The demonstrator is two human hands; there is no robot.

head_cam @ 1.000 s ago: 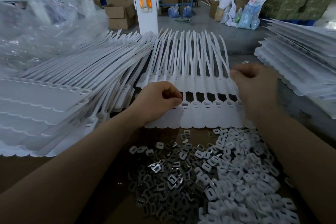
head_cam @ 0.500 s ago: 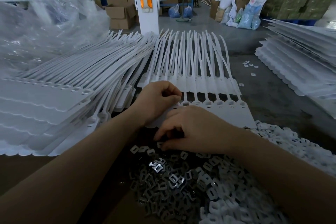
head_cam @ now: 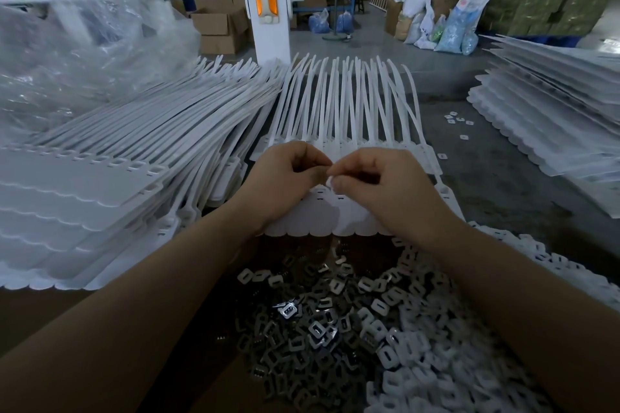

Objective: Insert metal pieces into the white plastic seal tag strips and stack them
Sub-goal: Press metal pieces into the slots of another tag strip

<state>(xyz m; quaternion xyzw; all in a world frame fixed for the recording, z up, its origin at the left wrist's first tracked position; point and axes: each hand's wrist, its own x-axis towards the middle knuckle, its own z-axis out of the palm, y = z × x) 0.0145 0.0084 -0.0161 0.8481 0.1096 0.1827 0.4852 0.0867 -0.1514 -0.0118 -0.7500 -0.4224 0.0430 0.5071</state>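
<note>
A large stack of white tag strips (head_cam: 110, 184) lies on the bench (head_cam: 496, 184), left of the working strip sheet (head_cam: 335, 221); a second stack (head_cam: 553, 124) sits well to that sheet's right. Nearer the person than the sheet spreads a heap of metal pieces (head_cam: 302, 329). Over the sheet's slots, the left hand (head_cam: 285, 178) has curled fingers; what they hold cannot be told. The right hand (head_cam: 379, 181) pinches a small white piece (head_cam: 330, 183).
</note>
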